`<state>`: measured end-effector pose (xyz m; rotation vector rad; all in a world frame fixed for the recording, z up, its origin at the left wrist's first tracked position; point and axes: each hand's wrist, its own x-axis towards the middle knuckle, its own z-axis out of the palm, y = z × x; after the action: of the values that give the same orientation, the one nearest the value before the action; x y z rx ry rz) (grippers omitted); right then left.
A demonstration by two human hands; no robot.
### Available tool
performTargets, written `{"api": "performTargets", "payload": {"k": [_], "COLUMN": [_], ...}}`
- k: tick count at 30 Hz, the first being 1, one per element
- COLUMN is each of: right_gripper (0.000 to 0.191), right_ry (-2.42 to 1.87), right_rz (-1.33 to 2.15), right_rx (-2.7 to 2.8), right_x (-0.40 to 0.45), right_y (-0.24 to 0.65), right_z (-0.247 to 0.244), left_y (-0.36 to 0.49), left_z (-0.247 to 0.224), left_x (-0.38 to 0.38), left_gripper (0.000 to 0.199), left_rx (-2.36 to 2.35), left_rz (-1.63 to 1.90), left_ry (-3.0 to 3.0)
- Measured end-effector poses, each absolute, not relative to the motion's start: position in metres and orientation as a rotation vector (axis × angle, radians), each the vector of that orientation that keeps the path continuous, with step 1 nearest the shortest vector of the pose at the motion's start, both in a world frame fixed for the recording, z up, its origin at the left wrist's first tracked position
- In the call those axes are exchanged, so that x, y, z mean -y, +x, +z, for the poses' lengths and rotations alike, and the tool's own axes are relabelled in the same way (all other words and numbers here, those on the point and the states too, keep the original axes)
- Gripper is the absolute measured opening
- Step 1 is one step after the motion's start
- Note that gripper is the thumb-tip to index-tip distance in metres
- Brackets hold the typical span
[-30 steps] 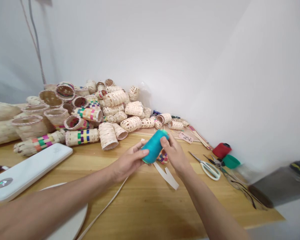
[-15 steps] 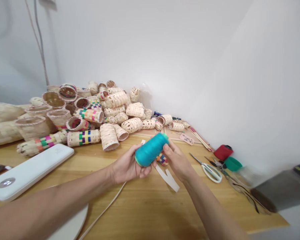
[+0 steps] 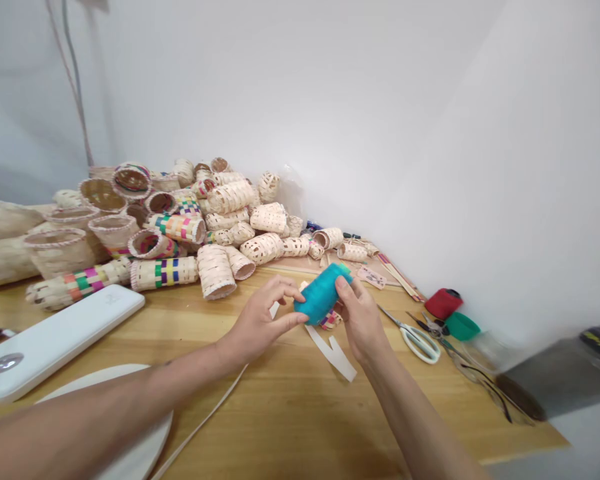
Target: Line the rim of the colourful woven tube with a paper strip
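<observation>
One head-worn view, looking forward and down from the near edge of the wooden table (image 3: 290, 413), close above it, pale wall (image 3: 380, 133) beyond the far edge

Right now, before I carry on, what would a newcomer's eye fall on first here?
Probably the bright turquoise thread spool near the centre, gripped by the right of the two hands, with the left hand's fingertips at its lower end. Next, the heap of woven baskets at the table's back left, then the white-handled scissors at right.

Scissors (image 3: 403, 327) right of thread spool (image 3: 320, 293)
</observation>
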<state>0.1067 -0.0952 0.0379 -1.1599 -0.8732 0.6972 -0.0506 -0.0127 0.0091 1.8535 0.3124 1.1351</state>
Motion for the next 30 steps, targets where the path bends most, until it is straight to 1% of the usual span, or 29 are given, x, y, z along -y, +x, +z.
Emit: {"api": "performTargets", "payload": {"k": [4,6,9,16,21,24,30], "right_gripper": [0.048,0.048,0.048,0.053,0.055,0.056,0.055], "right_ry": [-1.197,-1.216,-1.228,-1.245,-1.222,-1.244,-1.246], "right_rz": [0.673,0.631,0.576,0.55,0.56,0.524,0.536], "right_rx": [0.863,0.87,0.893,0.911,0.956,0.993,1.032], "right_x": [0.093,0.091,0.09,0.094,0.097,0.098,0.097], "right_y": [0.098,0.094,0.09,0.088,0.088,0.086,0.077], "right_z": [0.036,0.037,0.04,0.039,0.038,0.034,0.022], "left_y": [-0.053,-0.054,-0.053,-0.049,-0.047,-0.046,-0.046], "left_z": [0.016,0.018,0.019,0.008,0.01,0.013,0.011], "left_x": [0.02,0.023,0.025,0.021,0.024,0.027,0.028], "left_gripper": [0.015,0.013,0.016,0.021,0.024,0.028,0.024], "left_rx": [-0.338,-0.345,-0.359,-0.276,-0.173,-0.235,-0.377], "left_rz": [1.164,1.137,1.054,0.937,0.901,0.904,0.98], "left_ry": [1.96,1.964,1.937,1.751,1.49,1.53,1.49]}}
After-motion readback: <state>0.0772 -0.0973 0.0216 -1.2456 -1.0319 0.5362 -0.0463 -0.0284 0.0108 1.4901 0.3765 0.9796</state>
